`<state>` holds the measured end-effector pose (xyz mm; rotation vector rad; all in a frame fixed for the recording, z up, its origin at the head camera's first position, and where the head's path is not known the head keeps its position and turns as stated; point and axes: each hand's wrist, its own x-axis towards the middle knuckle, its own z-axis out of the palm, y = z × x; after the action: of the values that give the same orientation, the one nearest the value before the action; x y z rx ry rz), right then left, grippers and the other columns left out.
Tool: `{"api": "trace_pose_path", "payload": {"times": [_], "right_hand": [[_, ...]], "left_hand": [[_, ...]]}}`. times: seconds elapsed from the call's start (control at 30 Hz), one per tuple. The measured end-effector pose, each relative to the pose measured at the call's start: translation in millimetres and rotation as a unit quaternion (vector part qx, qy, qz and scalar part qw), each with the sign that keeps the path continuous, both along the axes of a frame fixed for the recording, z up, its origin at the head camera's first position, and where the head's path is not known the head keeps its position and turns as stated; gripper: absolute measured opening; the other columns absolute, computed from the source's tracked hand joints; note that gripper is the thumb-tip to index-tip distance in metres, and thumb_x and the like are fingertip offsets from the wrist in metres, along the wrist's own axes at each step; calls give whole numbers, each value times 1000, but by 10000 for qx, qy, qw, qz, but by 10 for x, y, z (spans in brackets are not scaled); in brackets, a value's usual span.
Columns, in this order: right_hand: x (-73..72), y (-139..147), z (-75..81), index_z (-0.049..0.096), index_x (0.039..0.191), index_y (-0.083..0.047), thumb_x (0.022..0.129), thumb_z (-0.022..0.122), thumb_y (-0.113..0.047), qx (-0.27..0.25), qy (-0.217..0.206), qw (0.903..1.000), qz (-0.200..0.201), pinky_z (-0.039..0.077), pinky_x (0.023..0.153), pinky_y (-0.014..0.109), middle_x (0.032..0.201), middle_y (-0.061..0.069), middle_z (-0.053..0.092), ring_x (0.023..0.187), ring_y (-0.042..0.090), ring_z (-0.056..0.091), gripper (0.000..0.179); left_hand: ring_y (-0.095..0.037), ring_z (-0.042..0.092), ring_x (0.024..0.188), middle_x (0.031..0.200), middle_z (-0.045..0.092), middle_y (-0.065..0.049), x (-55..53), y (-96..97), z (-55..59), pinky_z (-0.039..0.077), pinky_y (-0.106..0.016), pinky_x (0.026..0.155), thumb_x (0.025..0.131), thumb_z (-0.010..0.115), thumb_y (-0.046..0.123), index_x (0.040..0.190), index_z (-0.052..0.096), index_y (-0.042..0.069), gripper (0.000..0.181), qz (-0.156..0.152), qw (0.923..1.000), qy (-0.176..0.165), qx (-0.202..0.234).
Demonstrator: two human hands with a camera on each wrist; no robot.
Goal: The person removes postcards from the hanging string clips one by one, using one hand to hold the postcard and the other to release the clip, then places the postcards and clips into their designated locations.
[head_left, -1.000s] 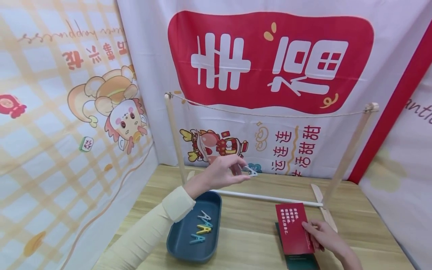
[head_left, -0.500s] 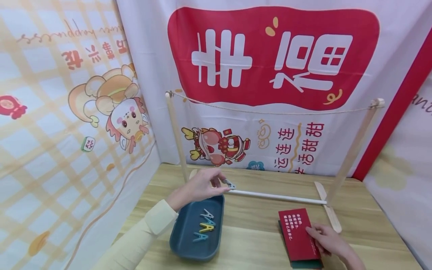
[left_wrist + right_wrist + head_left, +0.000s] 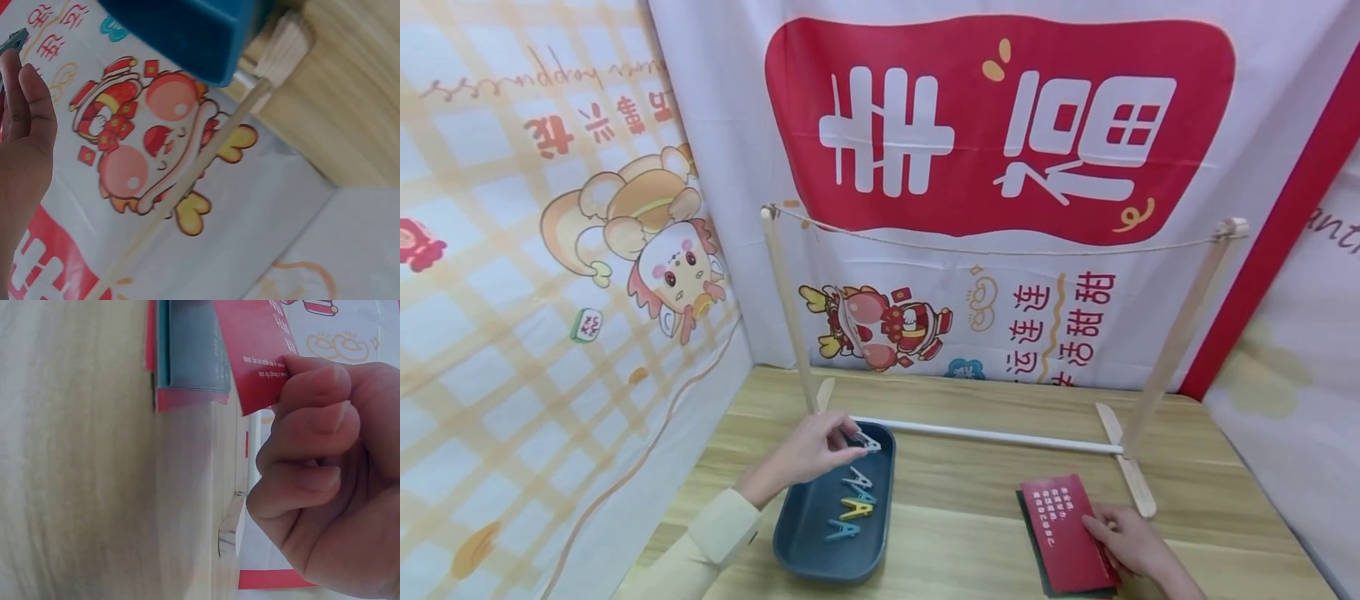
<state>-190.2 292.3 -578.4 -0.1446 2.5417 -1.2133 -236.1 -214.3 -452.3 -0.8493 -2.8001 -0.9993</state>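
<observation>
My left hand [image 3: 808, 450] pinches a pale clothespin [image 3: 868, 442] between thumb and fingers, over the far end of a dark blue tray [image 3: 831, 567]. In the left wrist view the clothespin [image 3: 15, 40] pokes up past the fingertips. Inside the tray lie a white clothespin [image 3: 857, 477], a yellow clothespin [image 3: 856, 507] and blue ones. My right hand [image 3: 1133, 542] pinches a red card [image 3: 1056, 525] with white writing by its right edge. In the right wrist view the card [image 3: 253, 350] is raised off a stack of red and green cards [image 3: 194, 350].
Behind the tray stands a wooden frame with a left post [image 3: 788, 308], a right post [image 3: 1183, 333] and a sagging string [image 3: 985, 252] tied between their tops. A white rod [image 3: 985, 434] joins the posts low down. Printed cloth [image 3: 1000, 308] hangs behind the wooden table [image 3: 955, 542].
My left hand has moved left and down with the clothespin, from in front of the frame to over the tray. My right hand keeps the red card, which has shifted slightly.
</observation>
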Motion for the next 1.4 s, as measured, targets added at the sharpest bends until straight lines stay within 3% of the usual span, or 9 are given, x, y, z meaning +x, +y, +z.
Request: {"api": "trace_pose_path", "payload": {"times": [0.2, 0.4, 0.67, 0.87, 1.17, 1.27, 1.4], "right_hand": [[5, 23, -61, 51, 72, -6, 100, 54, -30, -93, 403, 9989, 204, 41, 31, 27, 48, -8, 46, 35, 1, 42, 38], [-12, 67, -62, 55, 77, -5, 100, 54, -31, -177, 311, 9991, 204, 41, 31, 29, 50, -5, 46, 35, 4, 42, 35], [20, 94, -112, 54, 74, -5, 99, 56, -27, -80, 178, 9996, 208, 41, 35, 26, 51, -5, 45, 40, 6, 44, 33], [6, 82, -133, 52, 71, -6, 98, 58, -27, 45, 344, 9993, 160, 38, 36, 22, 49, -7, 44, 40, 4, 43, 35], [27, 104, -171, 54, 75, -7, 99, 55, -30, 148, -19, 9999, 47, 38, 37, 23, 51, -3, 46, 43, 8, 43, 33], [40, 91, -176, 54, 76, -8, 98, 57, -33, 229, -96, 9997, -76, 39, 38, 24, 51, -3, 47, 43, 9, 43, 33], [34, 63, -192, 53, 74, -9, 97, 58, -33, 469, -6, 9987, -191, 37, 38, 24, 49, -3, 46, 42, 10, 43, 34]], "left_hand": [[1, 60, 73, 88, 68, 8, 87, -149, -214, 52, -19, 61, 87, 73, 39, 105, 66, 17, 29, 149, 9983, -498, -279], [2, 58, 71, 85, 66, 12, 223, -246, -406, 51, -18, 61, 86, 74, 40, 98, 66, 16, 28, 66, 9965, -798, -224], [5, 60, 70, 81, 67, 13, 386, -311, -654, 52, -17, 62, 85, 75, 42, 91, 65, 17, 27, -368, 9940, -1023, -148], [5, 60, 68, 79, 65, 16, 456, -310, -747, 52, -17, 61, 83, 75, 45, 90, 65, 19, 29, -571, 9880, -1414, -240], [5, 60, 67, 77, 64, 18, 576, -287, -864, 51, -16, 61, 84, 76, 36, 94, 67, 16, 24, -1126, 9660, -2311, -263], [6, 59, 69, 79, 64, 18, 570, -276, -852, 51, -16, 63, 84, 75, 33, 95, 65, 17, 22, -1133, 9652, -2291, -560], [6, 56, 67, 77, 62, 19, 557, -241, -820, 48, -16, 62, 83, 76, 34, 95, 64, 20, 21, -882, 9661, -2041, -1312]]}}
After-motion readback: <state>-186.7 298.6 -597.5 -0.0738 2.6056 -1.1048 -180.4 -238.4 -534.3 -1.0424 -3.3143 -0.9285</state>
